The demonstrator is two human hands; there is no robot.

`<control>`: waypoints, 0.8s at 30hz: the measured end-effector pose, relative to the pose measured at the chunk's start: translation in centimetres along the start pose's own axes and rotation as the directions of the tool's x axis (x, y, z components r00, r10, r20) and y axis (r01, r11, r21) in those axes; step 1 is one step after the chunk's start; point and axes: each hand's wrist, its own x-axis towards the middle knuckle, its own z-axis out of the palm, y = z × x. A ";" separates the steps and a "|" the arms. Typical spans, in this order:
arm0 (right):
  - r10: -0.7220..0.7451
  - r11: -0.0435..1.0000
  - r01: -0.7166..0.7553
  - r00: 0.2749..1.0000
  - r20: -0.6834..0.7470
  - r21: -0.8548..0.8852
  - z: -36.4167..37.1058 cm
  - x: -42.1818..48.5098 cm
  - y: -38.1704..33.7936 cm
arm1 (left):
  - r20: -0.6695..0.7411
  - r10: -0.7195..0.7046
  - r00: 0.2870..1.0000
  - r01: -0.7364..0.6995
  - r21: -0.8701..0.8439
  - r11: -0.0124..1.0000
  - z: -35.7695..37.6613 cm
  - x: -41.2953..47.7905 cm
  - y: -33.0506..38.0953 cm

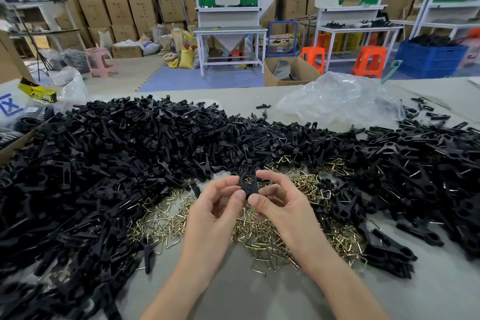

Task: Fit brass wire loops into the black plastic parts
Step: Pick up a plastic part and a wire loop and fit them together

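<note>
Both hands meet above the table's middle and hold one black plastic part (248, 184) between them. My left hand (215, 205) pinches its left side with thumb and fingers. My right hand (280, 200) pinches its right side, thumb in front. A heap of brass wire loops (272, 234) lies on the table right under and around the hands. A large pile of black plastic parts (117, 163) covers the table to the left and behind. Whether a loop sits in the held part I cannot tell.
More black parts, some with wire loops fitted, lie at the right (415, 176). A crumpled clear plastic bag (337, 99) sits at the back right. A cardboard box edge (15, 143) is at the far left. The grey table (246, 293) shows bare between my forearms.
</note>
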 end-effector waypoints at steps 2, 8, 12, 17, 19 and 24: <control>0.001 1.000 -0.001 1.000 0.000 -0.006 0.0 0.0 0.1 | 0.012 0.007 1.000 -0.007 0.008 1.000 -0.1 0.0 0.0; -0.042 0.992 0.041 0.999 -0.011 -0.118 -0.1 0.0 0.2 | 0.039 0.020 0.999 -0.021 0.042 0.999 -0.2 0.0 -0.3; -0.061 0.976 0.049 0.997 -0.047 -0.210 -0.1 -0.3 0.4 | 0.052 0.033 0.998 -0.036 0.058 0.998 -0.4 0.1 -0.4; -0.074 0.970 0.073 0.997 0.003 -0.231 0.1 -0.5 0.0 | 0.086 0.061 0.994 -0.065 0.052 0.997 -0.6 0.3 -0.3; -0.066 0.976 0.073 0.997 0.037 -0.207 0.2 -0.6 -0.3 | 0.090 0.034 0.995 -0.034 0.001 0.999 -0.6 0.3 -0.4; 0.016 0.985 -0.002 0.997 0.076 -0.171 -0.2 -0.6 -0.7 | 0.173 0.055 0.983 -0.084 0.166 0.983 -1.0 0.1 -0.5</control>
